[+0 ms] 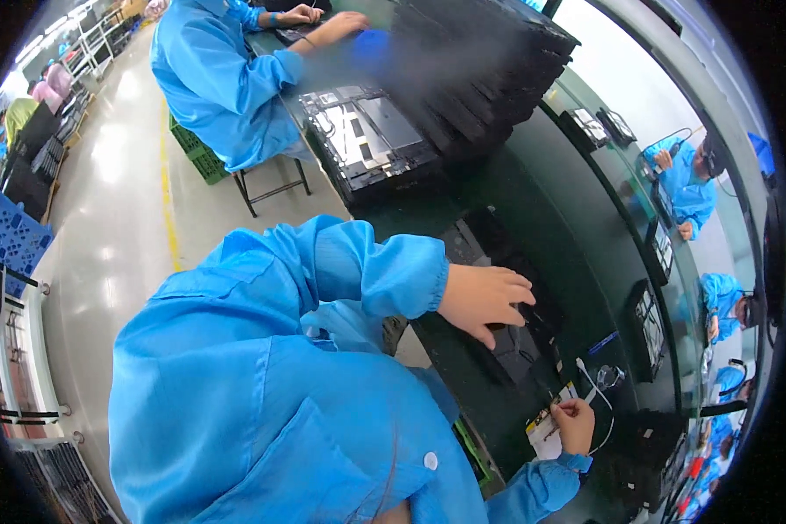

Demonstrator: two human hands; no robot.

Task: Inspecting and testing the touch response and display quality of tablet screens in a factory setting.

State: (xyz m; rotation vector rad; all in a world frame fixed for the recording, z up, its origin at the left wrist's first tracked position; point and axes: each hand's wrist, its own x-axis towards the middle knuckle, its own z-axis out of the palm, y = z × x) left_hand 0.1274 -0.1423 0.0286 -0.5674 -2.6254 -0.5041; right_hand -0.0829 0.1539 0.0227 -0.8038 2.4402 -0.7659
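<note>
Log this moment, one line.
left hand: open over black part | right hand: at yellow-and-white sheet, grip unclear | left contact: unclear

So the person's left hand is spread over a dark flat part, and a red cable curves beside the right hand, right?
Not quite: the head view shows a white cable beside the right hand. The left hand is spread over a dark flat part.

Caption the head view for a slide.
Left hand over a black device, right hand at a yellow-and-white sheet.
</note>
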